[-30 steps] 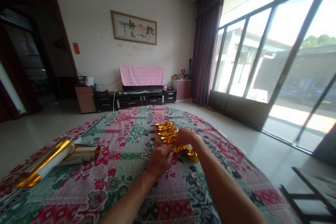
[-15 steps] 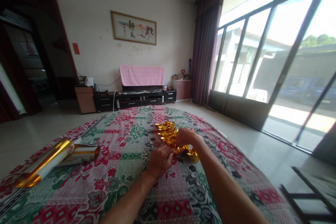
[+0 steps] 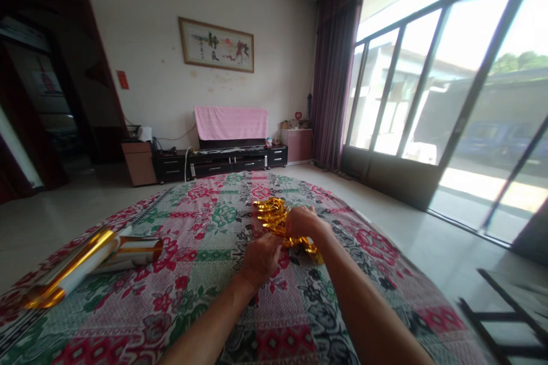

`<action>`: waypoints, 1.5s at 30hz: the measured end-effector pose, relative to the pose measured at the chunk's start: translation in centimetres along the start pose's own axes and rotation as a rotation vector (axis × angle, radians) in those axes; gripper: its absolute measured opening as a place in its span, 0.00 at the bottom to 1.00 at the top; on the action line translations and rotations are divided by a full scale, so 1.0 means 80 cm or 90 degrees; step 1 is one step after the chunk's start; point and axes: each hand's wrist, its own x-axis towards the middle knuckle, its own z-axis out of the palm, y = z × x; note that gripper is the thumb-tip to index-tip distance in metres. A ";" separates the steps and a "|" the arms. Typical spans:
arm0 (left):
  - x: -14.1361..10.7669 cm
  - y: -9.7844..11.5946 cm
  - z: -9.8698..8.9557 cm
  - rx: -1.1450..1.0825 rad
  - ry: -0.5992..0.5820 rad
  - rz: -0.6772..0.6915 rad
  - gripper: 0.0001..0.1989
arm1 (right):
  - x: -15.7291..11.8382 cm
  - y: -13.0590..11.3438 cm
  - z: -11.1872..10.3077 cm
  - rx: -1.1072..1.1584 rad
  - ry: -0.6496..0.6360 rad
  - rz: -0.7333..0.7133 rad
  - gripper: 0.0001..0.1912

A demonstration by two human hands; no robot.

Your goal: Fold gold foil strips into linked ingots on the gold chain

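Gold foil pieces [image 3: 274,215]: shiny, crinkled, folded metallic gold, heaped in a loose pile approx. centre of frame, a bit above middle, on the patterned cloth. Pile ran from upper left at about mid-frame down to lower right. Near end was partly hidden by the fingers gripping it; a few crumpled bits stuck out at the lower right. Far end lay free, flat on the cloth.
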 end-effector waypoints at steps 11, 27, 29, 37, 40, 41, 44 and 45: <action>-0.006 0.002 0.000 -0.007 0.016 0.013 0.09 | -0.001 0.001 0.000 0.023 0.008 0.010 0.09; 0.001 0.005 -0.002 0.026 -0.004 -0.019 0.09 | -0.002 -0.003 -0.004 0.039 -0.002 0.012 0.10; 0.001 0.006 -0.003 0.023 -0.004 -0.017 0.09 | -0.002 -0.003 -0.005 0.042 -0.004 0.013 0.10; 0.001 0.003 0.002 0.003 -0.003 -0.015 0.10 | -0.001 0.000 -0.002 0.062 -0.003 0.017 0.10; 0.001 0.003 0.001 -0.008 0.004 -0.025 0.11 | -0.002 0.001 -0.002 0.067 -0.003 0.019 0.10; 0.001 0.004 0.001 -0.010 0.005 -0.029 0.11 | -0.002 0.001 -0.003 0.068 -0.003 0.020 0.09; 0.001 0.004 0.000 -0.012 0.005 -0.036 0.11 | -0.002 0.001 -0.003 0.074 -0.002 0.021 0.09; 0.000 0.004 0.000 -0.014 0.005 -0.038 0.12 | -0.002 0.001 -0.003 0.076 0.000 0.019 0.09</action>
